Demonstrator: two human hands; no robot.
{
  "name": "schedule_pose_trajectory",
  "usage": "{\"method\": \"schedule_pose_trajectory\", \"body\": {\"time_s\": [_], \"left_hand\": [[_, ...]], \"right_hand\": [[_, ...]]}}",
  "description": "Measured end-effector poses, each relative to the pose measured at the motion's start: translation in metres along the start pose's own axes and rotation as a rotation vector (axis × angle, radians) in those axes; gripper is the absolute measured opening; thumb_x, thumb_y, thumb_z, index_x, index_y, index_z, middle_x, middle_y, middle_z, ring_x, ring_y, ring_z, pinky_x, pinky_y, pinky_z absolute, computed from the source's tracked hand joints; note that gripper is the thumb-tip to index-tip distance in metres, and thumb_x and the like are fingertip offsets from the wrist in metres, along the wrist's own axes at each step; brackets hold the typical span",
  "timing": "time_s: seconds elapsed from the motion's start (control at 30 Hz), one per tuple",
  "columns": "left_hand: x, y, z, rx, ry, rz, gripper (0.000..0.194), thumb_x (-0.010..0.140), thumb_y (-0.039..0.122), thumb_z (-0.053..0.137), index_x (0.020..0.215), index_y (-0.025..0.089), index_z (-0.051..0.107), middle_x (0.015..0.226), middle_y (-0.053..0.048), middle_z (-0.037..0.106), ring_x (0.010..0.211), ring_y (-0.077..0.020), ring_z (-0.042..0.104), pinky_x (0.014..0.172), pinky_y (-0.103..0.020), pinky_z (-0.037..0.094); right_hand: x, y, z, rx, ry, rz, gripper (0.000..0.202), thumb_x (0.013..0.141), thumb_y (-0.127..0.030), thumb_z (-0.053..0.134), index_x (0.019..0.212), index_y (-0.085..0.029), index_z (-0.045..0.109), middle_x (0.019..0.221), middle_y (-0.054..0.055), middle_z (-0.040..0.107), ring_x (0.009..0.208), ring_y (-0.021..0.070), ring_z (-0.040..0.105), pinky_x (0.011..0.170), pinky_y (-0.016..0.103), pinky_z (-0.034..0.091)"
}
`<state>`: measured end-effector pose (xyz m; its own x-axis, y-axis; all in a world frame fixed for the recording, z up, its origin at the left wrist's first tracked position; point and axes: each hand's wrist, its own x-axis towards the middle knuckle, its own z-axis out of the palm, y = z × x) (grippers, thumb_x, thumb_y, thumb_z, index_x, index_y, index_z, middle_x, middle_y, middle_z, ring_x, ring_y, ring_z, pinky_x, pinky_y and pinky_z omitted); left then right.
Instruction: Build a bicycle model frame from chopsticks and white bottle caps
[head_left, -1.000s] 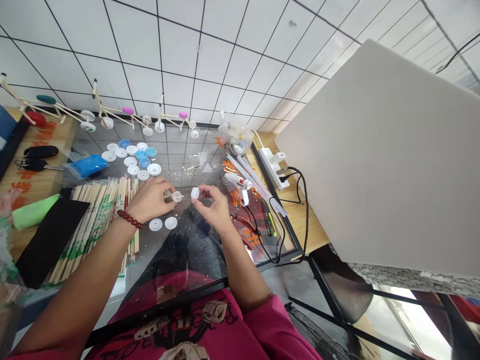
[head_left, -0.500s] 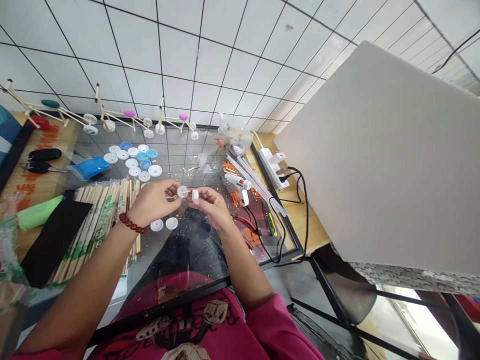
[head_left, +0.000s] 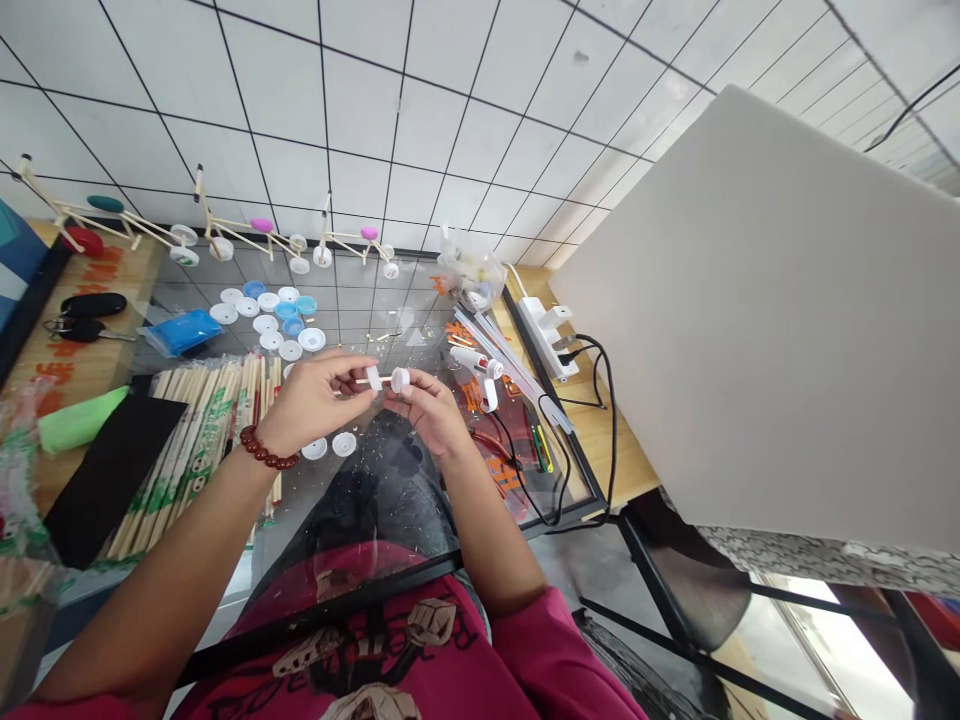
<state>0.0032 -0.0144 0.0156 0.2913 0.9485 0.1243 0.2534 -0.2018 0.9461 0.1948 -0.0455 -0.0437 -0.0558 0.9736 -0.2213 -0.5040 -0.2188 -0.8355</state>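
Note:
In front of my chest, above the glass tabletop, my left hand (head_left: 315, 398) pinches a white bottle cap (head_left: 374, 378) between thumb and fingers. My right hand (head_left: 429, 408) grips a second white bottle cap (head_left: 400, 380) just to its right. A short thin wooden stick (head_left: 386, 379) spans the gap between the two caps; whether it is fixed in both I cannot tell. Two more white caps (head_left: 344, 445) lie on the glass below my left hand. Beyond it is a cluster of white and blue caps (head_left: 265, 324).
Small tricycle-like stick models (head_left: 352, 236) stand along the back edge. Packaged chopsticks (head_left: 180, 440) and a blue packet (head_left: 182, 334) lie left. On the right are a white glue gun (head_left: 478, 368), clear glue sticks (head_left: 514, 362), a power strip (head_left: 547, 338) with cables, and a large pale panel (head_left: 750, 320).
Both caps have turned: the left one now shows its edge, the right one more of its face. They sit slightly further right. Both hands keep their grip.

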Motion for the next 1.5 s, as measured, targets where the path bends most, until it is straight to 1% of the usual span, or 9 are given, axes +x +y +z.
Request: {"method": "schedule_pose_trajectory", "body": {"time_s": [0.13,0.27,0.37,0.63,0.73,0.83,1.1,1.23,1.5], "left_hand": [[-0.003,0.005,0.005,0.002,-0.016,0.013,0.032,0.071,0.033,0.079,0.1,0.021,0.083,0.086,-0.005,0.07,0.075,-0.0197,0.064,0.077,-0.036,0.058],[-0.007,0.01,0.009,0.063,-0.06,0.02,0.032,0.074,0.033,0.073,0.101,0.018,0.083,0.091,-0.007,0.072,0.072,-0.0172,0.063,0.068,-0.031,0.054],[-0.009,0.012,0.01,0.103,-0.048,0.033,0.033,0.077,0.033,0.07,0.103,0.018,0.084,0.091,-0.006,0.073,0.07,-0.0158,0.062,0.066,-0.029,0.053],[-0.007,0.003,0.016,0.01,-0.023,-0.013,0.036,0.073,0.035,0.076,0.104,0.019,0.084,0.088,-0.005,0.07,0.076,-0.018,0.065,0.07,-0.029,0.059],[-0.006,0.0,0.017,-0.018,-0.026,-0.022,0.034,0.073,0.034,0.077,0.102,0.019,0.084,0.088,-0.005,0.07,0.076,-0.0178,0.065,0.07,-0.029,0.06],[-0.006,-0.001,0.017,-0.008,-0.027,-0.017,0.03,0.072,0.032,0.077,0.099,0.02,0.084,0.088,-0.005,0.07,0.076,-0.0175,0.065,0.07,-0.029,0.06],[-0.006,0.0,0.016,-0.011,-0.028,-0.052,0.03,0.071,0.037,0.076,0.093,0.018,0.082,0.081,-0.004,0.072,0.069,-0.0157,0.062,0.065,-0.027,0.055],[-0.006,0.0,0.017,-0.019,-0.039,-0.062,0.028,0.071,0.037,0.075,0.088,0.017,0.081,0.078,-0.003,0.071,0.066,-0.0142,0.059,0.062,-0.026,0.053],[-0.007,-0.005,0.018,-0.015,-0.041,-0.014,0.022,0.072,0.036,0.078,0.083,0.016,0.078,0.072,-0.001,0.069,0.062,-0.0123,0.06,0.057,-0.022,0.049]], "right_hand": [[0.0,0.0,-0.004,0.004,-0.017,-0.004,0.044,0.062,-0.045,0.098,0.096,-0.025,0.078,0.089,-0.001,0.079,0.084,0.0167,0.073,0.09,0.037,0.064],[-0.001,0.0,-0.004,0.009,-0.059,0.007,0.044,0.062,-0.043,0.098,0.097,-0.025,0.079,0.094,0.001,0.081,0.088,0.0192,0.075,0.091,0.039,0.064],[-0.002,-0.001,-0.002,0.002,-0.078,0.013,0.045,0.061,-0.045,0.098,0.097,-0.026,0.08,0.095,0.001,0.082,0.089,0.0212,0.076,0.092,0.043,0.065],[-0.003,-0.001,-0.002,-0.045,-0.1,-0.007,0.044,0.066,-0.046,0.095,0.101,-0.026,0.078,0.099,0.003,0.083,0.096,0.024,0.077,0.099,0.047,0.062],[-0.003,-0.003,0.0,-0.053,-0.103,-0.014,0.044,0.065,-0.047,0.096,0.098,-0.026,0.078,0.096,0.003,0.083,0.096,0.0252,0.078,0.098,0.048,0.063],[-0.003,-0.003,0.001,-0.04,-0.1,-0.007,0.044,0.063,-0.047,0.096,0.097,-0.025,0.079,0.093,0.003,0.083,0.092,0.0244,0.077,0.096,0.047,0.064],[0.0,0.002,-0.006,-0.037,-0.08,0.014,0.042,0.067,-0.047,0.093,0.098,-0.024,0.077,0.088,0.002,0.079,0.083,0.0206,0.075,0.093,0.044,0.064],[-0.001,0.001,-0.006,-0.021,-0.07,0.023,0.043,0.064,-0.047,0.095,0.097,-0.024,0.079,0.087,0.002,0.08,0.08,0.0198,0.074,0.09,0.042,0.065],[-0.003,0.0,-0.004,-0.014,-0.088,-0.004,0.041,0.064,-0.044,0.097,0.096,-0.023,0.081,0.091,0.004,0.083,0.088,0.0233,0.078,0.091,0.043,0.066]]}}
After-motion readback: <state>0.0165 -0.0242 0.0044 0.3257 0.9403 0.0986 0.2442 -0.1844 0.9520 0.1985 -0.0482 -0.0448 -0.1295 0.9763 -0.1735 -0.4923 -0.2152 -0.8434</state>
